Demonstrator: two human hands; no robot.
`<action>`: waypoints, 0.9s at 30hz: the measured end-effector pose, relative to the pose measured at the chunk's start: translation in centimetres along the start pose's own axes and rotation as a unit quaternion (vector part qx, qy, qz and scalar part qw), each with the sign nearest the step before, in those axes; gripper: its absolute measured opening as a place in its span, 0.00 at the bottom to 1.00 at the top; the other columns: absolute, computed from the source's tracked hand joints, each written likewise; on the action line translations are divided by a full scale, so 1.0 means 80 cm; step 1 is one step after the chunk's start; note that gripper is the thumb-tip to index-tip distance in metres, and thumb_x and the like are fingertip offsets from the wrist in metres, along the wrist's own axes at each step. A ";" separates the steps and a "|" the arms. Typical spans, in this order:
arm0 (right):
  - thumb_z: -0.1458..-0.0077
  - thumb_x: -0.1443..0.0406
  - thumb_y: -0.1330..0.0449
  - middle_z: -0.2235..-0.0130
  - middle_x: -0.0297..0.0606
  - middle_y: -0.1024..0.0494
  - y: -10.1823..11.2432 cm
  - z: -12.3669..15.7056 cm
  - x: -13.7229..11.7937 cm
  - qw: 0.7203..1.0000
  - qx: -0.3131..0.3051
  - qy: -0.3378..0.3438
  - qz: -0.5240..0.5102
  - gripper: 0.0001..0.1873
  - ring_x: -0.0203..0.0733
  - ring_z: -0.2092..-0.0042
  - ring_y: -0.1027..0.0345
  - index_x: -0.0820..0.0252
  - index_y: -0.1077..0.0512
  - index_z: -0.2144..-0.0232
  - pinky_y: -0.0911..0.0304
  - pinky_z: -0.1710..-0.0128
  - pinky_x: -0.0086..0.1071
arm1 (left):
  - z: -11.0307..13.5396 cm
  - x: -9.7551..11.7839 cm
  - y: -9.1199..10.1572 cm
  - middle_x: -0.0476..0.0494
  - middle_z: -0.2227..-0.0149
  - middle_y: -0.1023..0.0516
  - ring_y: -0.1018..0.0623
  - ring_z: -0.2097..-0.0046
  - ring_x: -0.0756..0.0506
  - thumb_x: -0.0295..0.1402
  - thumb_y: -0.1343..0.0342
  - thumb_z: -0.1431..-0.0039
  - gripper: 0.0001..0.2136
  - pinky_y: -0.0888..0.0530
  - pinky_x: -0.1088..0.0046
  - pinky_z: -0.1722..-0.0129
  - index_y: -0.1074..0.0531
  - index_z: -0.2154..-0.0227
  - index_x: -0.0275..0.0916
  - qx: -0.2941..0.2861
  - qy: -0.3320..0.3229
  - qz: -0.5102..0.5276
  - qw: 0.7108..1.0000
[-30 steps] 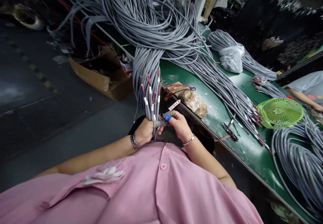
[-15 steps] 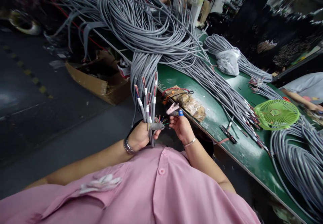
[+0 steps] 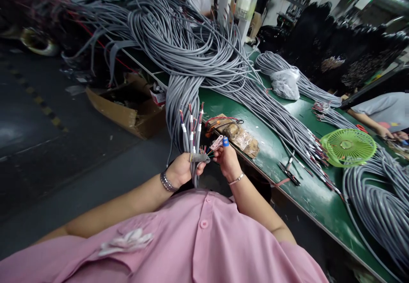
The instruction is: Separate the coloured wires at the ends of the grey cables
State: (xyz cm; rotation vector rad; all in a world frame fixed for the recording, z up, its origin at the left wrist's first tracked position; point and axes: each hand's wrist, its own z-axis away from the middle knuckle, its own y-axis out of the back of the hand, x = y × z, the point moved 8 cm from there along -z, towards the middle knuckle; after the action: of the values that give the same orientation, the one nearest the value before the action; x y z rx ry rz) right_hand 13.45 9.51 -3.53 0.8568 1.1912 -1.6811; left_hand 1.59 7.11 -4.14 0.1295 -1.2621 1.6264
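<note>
Drawn back from the left hand [image 3: 182, 168] since a second ago, the right hand [image 3: 228, 162] is beside fragile-looking fanned wires [image 3: 205, 149], its grip unclear, while the left clasps grey cables [image 3: 198, 136], probably springy, best gripped below their tips.

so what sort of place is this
Probably a cable-assembly workshop: heaps of gray cables with stripped ends, a green workbench, and yellow-and-black floor marking.

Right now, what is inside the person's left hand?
The left hand holds several gray cables; their white bands and colored wires show above it. The stretch inside the grip is covered.
</note>
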 end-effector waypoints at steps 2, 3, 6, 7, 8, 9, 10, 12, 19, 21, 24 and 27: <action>0.56 0.42 0.37 0.76 0.30 0.31 -0.003 -0.002 -0.004 1.000 0.000 -0.017 -0.007 0.27 0.29 0.78 0.44 0.59 0.32 0.72 0.41 0.78 0.25 | -0.002 -0.002 0.001 0.46 0.87 0.32 0.34 0.85 0.53 0.29 0.40 0.58 0.05 0.37 0.79 0.85 0.26 0.80 0.31 0.001 0.002 -0.007 1.000; 0.56 0.44 0.36 0.76 0.29 0.32 -0.004 -0.002 -0.008 1.000 -0.001 -0.015 -0.009 0.25 0.28 0.78 0.44 0.59 0.33 0.73 0.41 0.78 0.24 | -0.003 -0.003 0.001 0.46 0.87 0.32 0.34 0.85 0.53 0.29 0.40 0.57 0.05 0.37 0.79 0.84 0.26 0.80 0.31 0.000 0.002 -0.008 1.000; 0.57 0.47 0.33 0.75 0.29 0.32 -0.006 -0.001 -0.013 0.999 -0.023 -0.014 -0.030 0.23 0.29 0.77 0.43 0.59 0.32 0.73 0.40 0.77 0.24 | -0.004 -0.003 0.000 0.46 0.87 0.32 0.34 0.85 0.52 0.29 0.40 0.57 0.04 0.37 0.78 0.84 0.26 0.79 0.32 -0.011 0.002 -0.003 1.000; 0.56 0.48 0.33 0.74 0.30 0.31 -0.005 0.000 -0.012 0.999 -0.028 -0.014 -0.038 0.22 0.29 0.76 0.42 0.59 0.32 0.72 0.39 0.76 0.25 | -0.004 -0.003 -0.001 0.46 0.86 0.32 0.34 0.85 0.52 0.29 0.40 0.56 0.04 0.37 0.78 0.84 0.26 0.79 0.32 -0.015 0.003 -0.001 1.000; 0.55 0.47 0.34 0.74 0.30 0.30 -0.001 0.000 -0.011 0.999 -0.025 -0.007 -0.042 0.22 0.29 0.76 0.41 0.59 0.31 0.72 0.39 0.75 0.25 | -0.004 -0.002 -0.001 0.46 0.86 0.32 0.34 0.85 0.52 0.29 0.40 0.56 0.04 0.37 0.78 0.84 0.26 0.78 0.32 -0.019 0.003 0.001 1.000; 0.54 0.47 0.35 0.73 0.31 0.30 0.004 0.000 -0.010 0.999 -0.016 0.007 -0.040 0.22 0.29 0.76 0.41 0.59 0.31 0.72 0.39 0.75 0.25 | -0.003 -0.002 -0.002 0.47 0.86 0.32 0.34 0.85 0.52 0.29 0.40 0.56 0.04 0.37 0.78 0.84 0.26 0.78 0.32 -0.022 0.003 0.004 1.000; 0.54 0.47 0.35 0.73 0.31 0.30 0.009 0.000 -0.011 0.999 -0.003 0.026 -0.036 0.22 0.29 0.76 0.41 0.59 0.30 0.72 0.39 0.75 0.25 | -0.003 -0.001 -0.003 0.47 0.86 0.32 0.34 0.85 0.52 0.29 0.40 0.56 0.04 0.37 0.78 0.84 0.26 0.78 0.32 -0.025 0.003 0.006 1.000; 0.53 0.46 0.36 0.73 0.31 0.30 0.018 0.000 -0.010 0.998 0.019 0.057 -0.030 0.22 0.29 0.76 0.42 0.59 0.30 0.72 0.40 0.75 0.25 | -0.001 0.000 -0.004 0.47 0.86 0.32 0.34 0.85 0.52 0.28 0.39 0.57 0.04 0.38 0.78 0.84 0.27 0.78 0.32 -0.027 0.004 0.010 1.000; 0.52 0.43 0.38 0.71 0.34 0.28 -0.011 -0.006 0.002 0.993 -0.065 -0.038 -0.091 0.26 0.33 0.72 0.38 0.58 0.27 0.65 0.37 0.73 0.26 | -0.002 0.001 -0.007 0.47 0.86 0.32 0.34 0.85 0.52 0.28 0.40 0.56 0.04 0.36 0.77 0.84 0.27 0.77 0.33 -0.021 0.006 0.010 1.000; 0.52 0.45 0.37 0.71 0.33 0.28 -0.012 -0.007 -0.001 0.993 -0.053 -0.037 -0.104 0.24 0.33 0.71 0.37 0.58 0.26 0.66 0.37 0.72 0.26 | -0.004 0.000 -0.006 0.47 0.87 0.32 0.34 0.85 0.52 0.28 0.40 0.57 0.03 0.37 0.77 0.84 0.28 0.78 0.33 -0.017 0.005 0.006 1.000; 0.51 0.46 0.37 0.72 0.33 0.28 -0.010 -0.008 -0.002 0.993 -0.032 -0.027 -0.107 0.22 0.34 0.70 0.36 0.58 0.27 0.68 0.37 0.70 0.26 | -0.007 -0.003 -0.004 0.48 0.87 0.32 0.35 0.85 0.52 0.27 0.40 0.57 0.03 0.38 0.78 0.84 0.28 0.78 0.34 -0.009 0.009 -0.003 1.000; 0.50 0.45 0.38 0.72 0.33 0.28 -0.010 -0.009 -0.002 0.993 -0.036 -0.015 -0.107 0.22 0.34 0.70 0.36 0.58 0.26 0.67 0.37 0.70 0.26 | -0.011 -0.007 -0.001 0.47 0.87 0.32 0.35 0.85 0.53 0.28 0.41 0.57 0.03 0.38 0.78 0.85 0.28 0.79 0.34 0.002 0.016 -0.009 1.000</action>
State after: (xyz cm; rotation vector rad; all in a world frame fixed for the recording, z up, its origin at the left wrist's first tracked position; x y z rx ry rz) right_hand 12.80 10.33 -3.36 0.6750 1.3539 -1.8023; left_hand 2.31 7.39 -4.82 0.1176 -1.2304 1.6096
